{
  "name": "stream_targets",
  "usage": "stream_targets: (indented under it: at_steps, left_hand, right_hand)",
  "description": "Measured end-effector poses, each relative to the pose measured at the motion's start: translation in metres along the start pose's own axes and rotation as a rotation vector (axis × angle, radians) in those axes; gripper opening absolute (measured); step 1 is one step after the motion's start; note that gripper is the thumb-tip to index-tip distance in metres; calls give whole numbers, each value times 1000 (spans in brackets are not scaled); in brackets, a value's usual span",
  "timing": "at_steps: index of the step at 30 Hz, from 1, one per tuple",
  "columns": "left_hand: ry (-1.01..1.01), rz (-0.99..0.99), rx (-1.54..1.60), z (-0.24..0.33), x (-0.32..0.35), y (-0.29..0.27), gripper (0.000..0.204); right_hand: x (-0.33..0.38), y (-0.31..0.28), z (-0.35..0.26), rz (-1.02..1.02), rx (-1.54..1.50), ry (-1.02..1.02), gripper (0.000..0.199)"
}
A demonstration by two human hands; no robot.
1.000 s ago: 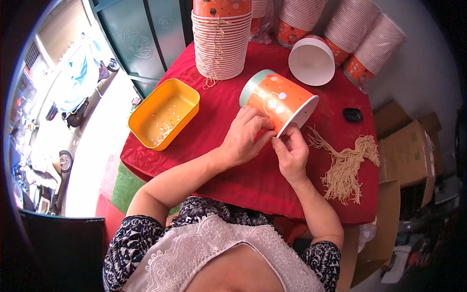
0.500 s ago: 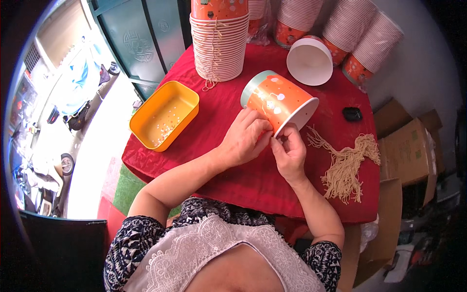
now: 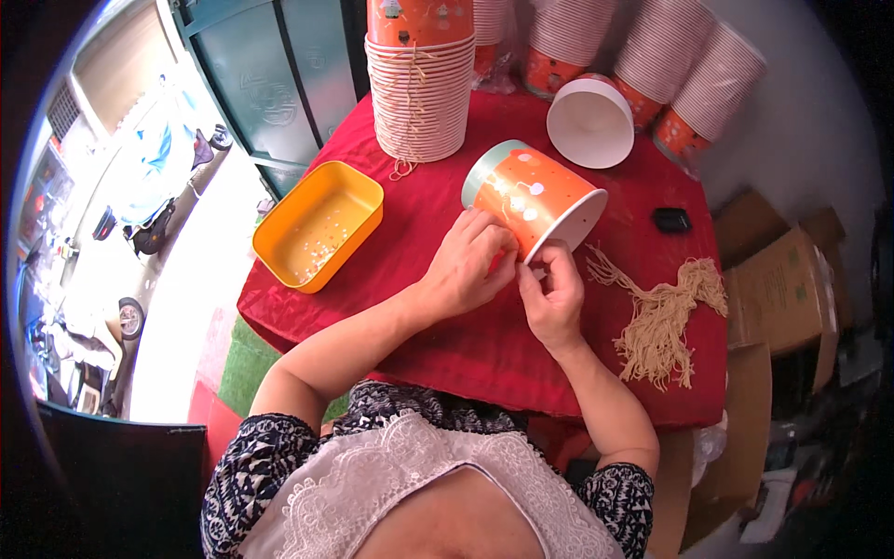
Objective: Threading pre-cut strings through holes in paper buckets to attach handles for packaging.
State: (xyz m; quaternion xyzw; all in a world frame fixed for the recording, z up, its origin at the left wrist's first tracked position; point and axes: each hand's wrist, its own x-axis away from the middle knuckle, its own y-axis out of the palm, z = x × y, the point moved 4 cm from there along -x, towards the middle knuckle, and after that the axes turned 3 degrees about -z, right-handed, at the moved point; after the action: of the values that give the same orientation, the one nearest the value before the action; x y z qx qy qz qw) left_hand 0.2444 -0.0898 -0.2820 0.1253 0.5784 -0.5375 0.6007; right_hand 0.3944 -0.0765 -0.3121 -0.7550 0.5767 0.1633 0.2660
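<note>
An orange paper bucket (image 3: 533, 191) with a pale green base band lies on its side on the red-covered table, its white-rimmed mouth turned to the right and toward me. My left hand (image 3: 468, 261) is closed, with fingertips pinched together against the wall near the lower rim. At that same rim, my right hand (image 3: 556, 291) grips the edge between thumb and curled fingers. Whatever small thing may be between the fingertips is hidden. Right of my right hand lies a bundle of beige strings (image 3: 666, 321).
On the left stands a yellow tray (image 3: 270, 244) with small white bits in it. Tall stacks of nested buckets (image 3: 421, 102) line the back, one with strings hanging down. A single bucket (image 3: 590, 123) lies tipped there. At right are a small black object (image 3: 671, 220) and cardboard boxes (image 3: 778, 298).
The whole view has shifted slightly. Both hands stay at the bucket's lower rim with almost the same finger positions.
</note>
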Motion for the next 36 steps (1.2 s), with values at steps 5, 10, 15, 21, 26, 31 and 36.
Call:
stream_targets:
  at_steps: [5,10,15,21,26,31,36]
  left_hand:
    - [-98,28,-126,-10,-8,-46,26]
    - [-396,49,-430,-36,11,-133,10]
    - [-644,-54,-570,-66,47,-182,6]
    - [-792,-132,-649,-82,70,-192,8]
    - [-612,-7,-630,-75,76,-196,40]
    - [-560,78,-588,-60,71,-195,28]
    - [-527,145,-634,-53,67,-186,19]
  right_hand:
    - [-15,-18,-37,105,450,-277,17]
    - [-27,-11,-66,30,794,-554,12]
    - [-30,11,-79,-97,807,-711,14]
    - [-30,7,-85,-89,714,-709,28]
    - [-27,-47,-64,-5,812,-537,16]
    - [-8,-130,-14,-36,863,-110,8]
    - [19,-182,15,-39,913,128,7]
